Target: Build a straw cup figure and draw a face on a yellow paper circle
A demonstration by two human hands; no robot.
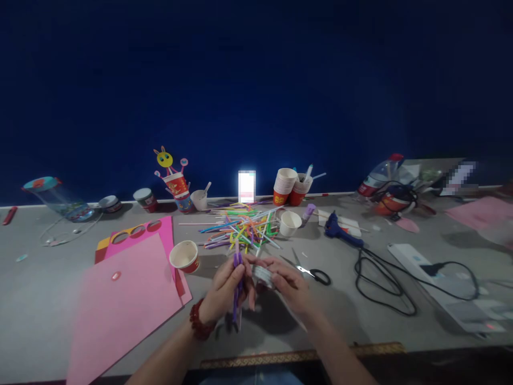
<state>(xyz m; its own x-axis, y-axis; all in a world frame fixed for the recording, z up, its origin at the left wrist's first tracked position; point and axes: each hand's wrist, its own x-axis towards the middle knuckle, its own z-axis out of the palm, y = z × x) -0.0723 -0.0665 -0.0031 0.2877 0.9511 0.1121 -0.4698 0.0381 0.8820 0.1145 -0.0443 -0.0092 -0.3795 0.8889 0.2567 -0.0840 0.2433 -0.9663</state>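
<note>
My left hand (229, 280) is closed around several purple straws (237, 289), which stand roughly upright between thumb and fingers. My right hand (292, 283) grips a small whitish, patterned piece (263, 276), blurred, whose kind I cannot make out. Both hands meet at the fingertips over the front middle of the table. Just beyond them spreads a pile of coloured straws (244, 227). To the right of my right hand lie black-handled scissors (315, 274). An open paper cup (184, 256) stands to the left of my left hand.
Pink foam sheets (128, 299) cover the left side. Behind are stacked paper cups (284, 187), a cup figure with a yellow face (175, 182) and a lit screen (247, 186). At right lie a blue glue gun (340, 231), its black cable and a white power strip (444, 289).
</note>
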